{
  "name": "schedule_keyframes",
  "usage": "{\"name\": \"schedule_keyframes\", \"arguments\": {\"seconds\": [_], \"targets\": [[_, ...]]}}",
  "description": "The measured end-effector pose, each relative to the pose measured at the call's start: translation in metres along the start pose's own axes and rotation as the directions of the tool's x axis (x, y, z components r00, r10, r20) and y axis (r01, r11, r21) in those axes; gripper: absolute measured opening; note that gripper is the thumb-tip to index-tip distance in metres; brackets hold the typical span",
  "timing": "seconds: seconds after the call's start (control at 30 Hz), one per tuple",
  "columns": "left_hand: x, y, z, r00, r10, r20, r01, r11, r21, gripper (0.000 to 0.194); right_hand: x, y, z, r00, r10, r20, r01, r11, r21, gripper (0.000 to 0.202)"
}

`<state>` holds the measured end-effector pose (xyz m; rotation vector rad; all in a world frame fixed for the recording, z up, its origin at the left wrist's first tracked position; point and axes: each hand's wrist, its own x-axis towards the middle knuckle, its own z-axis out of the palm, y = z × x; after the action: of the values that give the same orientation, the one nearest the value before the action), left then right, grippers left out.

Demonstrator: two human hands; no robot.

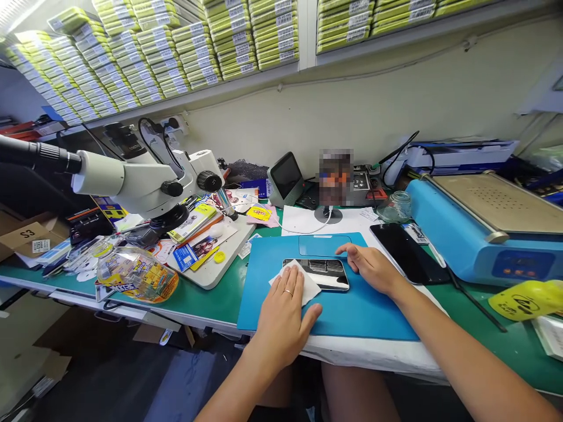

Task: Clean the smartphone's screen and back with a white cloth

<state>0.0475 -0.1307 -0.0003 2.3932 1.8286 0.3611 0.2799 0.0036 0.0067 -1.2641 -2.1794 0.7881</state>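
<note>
A phone (329,273) with a shiny, reflecting face lies on the blue mat (264,310). My left hand (281,313) presses a white wipe (311,288) onto the phone's left end. Its fingers lie flat on the wipe, with the thumb held apart. At the phone's right end is my right hand (367,265), its index finger stretched out and the other fingers loosely bent, nothing visible in it. Just beyond the phone, a thin clear sheet with a dark outline (325,245) rests on the mat.
A larger dark tablet (409,253) and a blue machine with a metal plate (479,234) stand right, near a yellow bottle (525,300). On the left are a microscope (132,181) and a plastic jar (136,274). Stacked yellow packs (233,41) fill the shelf above.
</note>
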Motion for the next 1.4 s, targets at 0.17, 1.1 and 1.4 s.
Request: {"name": "schedule_keyframes", "arguments": {"seconds": [0.17,1.1,1.4], "targets": [[0.024,-0.010,-0.003,1.000,-0.007,0.016,0.008,1.000,-0.023,0.069,-0.002,0.000,0.000,1.000,0.010,-0.008,-0.010,1.000,0.004,0.071],[-0.023,-0.026,0.001,1.000,-0.005,-0.010,0.004,0.999,-0.043,0.065,0.001,0.000,-0.002,1.000,0.010,0.000,-0.010,1.000,-0.001,0.071],[0.003,-0.032,-0.003,1.000,-0.022,-0.004,0.022,0.998,-0.061,0.063,0.001,0.002,0.000,1.000,-0.008,-0.024,0.008,1.000,0.004,0.070]]}}
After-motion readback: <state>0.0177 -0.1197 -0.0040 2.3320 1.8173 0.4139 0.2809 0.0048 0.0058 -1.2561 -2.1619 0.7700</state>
